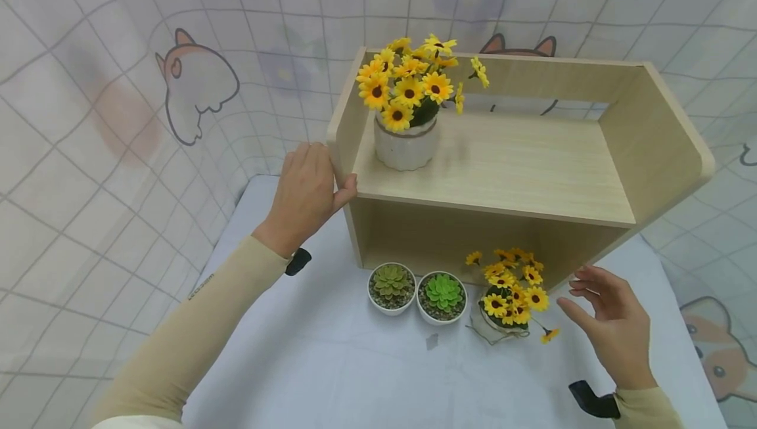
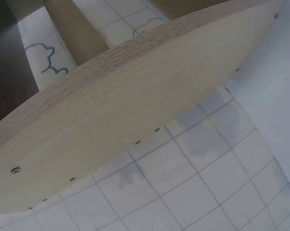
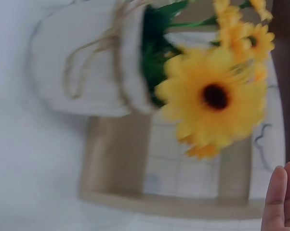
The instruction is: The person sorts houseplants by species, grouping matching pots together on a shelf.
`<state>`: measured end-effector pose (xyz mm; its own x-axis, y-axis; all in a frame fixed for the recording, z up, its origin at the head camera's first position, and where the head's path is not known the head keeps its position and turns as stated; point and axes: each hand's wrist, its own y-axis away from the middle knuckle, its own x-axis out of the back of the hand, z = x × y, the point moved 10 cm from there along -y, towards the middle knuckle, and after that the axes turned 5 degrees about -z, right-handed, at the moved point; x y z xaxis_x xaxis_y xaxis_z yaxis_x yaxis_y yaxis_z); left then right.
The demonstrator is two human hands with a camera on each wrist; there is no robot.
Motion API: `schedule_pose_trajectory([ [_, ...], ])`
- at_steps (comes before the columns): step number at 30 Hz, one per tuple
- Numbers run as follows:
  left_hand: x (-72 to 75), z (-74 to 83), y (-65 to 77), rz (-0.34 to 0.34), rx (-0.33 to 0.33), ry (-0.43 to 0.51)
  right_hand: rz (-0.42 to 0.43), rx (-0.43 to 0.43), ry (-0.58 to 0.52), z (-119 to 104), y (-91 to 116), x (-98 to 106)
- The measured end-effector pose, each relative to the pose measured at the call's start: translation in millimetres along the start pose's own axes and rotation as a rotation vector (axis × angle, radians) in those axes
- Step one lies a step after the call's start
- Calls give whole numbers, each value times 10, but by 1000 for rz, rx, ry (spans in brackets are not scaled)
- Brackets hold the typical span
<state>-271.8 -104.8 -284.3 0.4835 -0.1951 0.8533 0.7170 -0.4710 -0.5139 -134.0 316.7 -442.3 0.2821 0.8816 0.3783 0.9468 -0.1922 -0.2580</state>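
My left hand [image 1: 307, 189] holds the left side panel of a light wooden two-tier shelf [image 1: 532, 159], its thumb over the front edge. In the left wrist view that panel [image 2: 135, 106] fills the middle, and a fingertip shows at the lower left corner. My right hand [image 1: 618, 324], fingers loosely bent and holding nothing, is just right of a pot of yellow artificial sunflowers [image 1: 503, 304]. The right wrist view shows this pot [image 3: 77, 57] with twine round it, apart from the fingers [image 3: 276, 197].
A second pot of yellow flowers [image 1: 407, 143] stands on the upper tier, at the left. Two small white pots, one with a dull green succulent [image 1: 391, 282] and one with a bright green succulent [image 1: 442, 294], stand on the white tabletop [image 1: 402, 383] before the shelf.
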Motion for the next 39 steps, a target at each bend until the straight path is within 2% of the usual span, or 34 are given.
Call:
schedule_pose_trajectory([
  [4, 6, -4, 6, 8, -3, 4, 39, -127, 22, 291, 81, 15],
  [9, -1, -11, 6, 17, -6, 11, 56, -209, 33, 599, 190, -43],
  [14, 0, -12, 6, 9, -4, 6, 58, -273, -16, 807, 289, -152],
  [19, 7, -7, 11, 10, -5, 7, 84, -415, -88, 1062, 374, -186],
  [23, 4, -6, 14, 15, -12, 5, 110, -495, -101, 1221, 439, -171],
  [27, 4, -7, 13, 20, -19, -3, 88, -497, -67, 1309, 497, -211],
  [34, 22, -3, 10, 25, -21, 7, -30, -419, -62, 1316, 565, -467],
  [39, 3, -4, 12, 18, -15, 10, -100, -453, 34, 1323, 614, -634],
])
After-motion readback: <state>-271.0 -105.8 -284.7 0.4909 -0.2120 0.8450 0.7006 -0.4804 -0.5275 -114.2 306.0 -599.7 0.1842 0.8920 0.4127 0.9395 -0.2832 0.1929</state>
